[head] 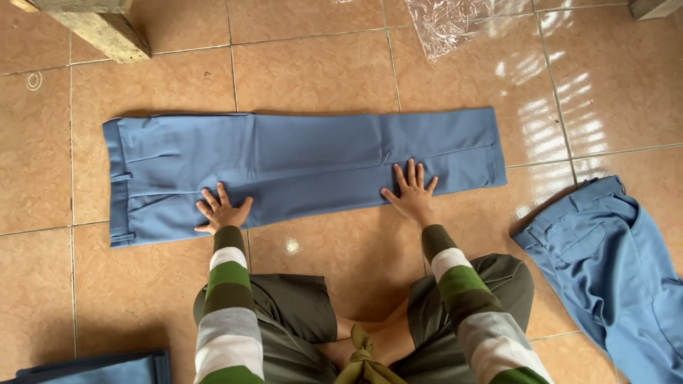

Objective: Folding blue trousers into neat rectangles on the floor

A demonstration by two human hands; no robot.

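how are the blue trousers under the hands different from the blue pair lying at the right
The trousers under the hands lie flat in one long smooth strip, legs stacked; the pair at the right lies loose and rumpled. The left hand and right hand press the flat pair's near edge; nothing touches the rumpled pair. The flat pair shows whole; the other runs off the picture. Both are the same blue, on the tiled floor.
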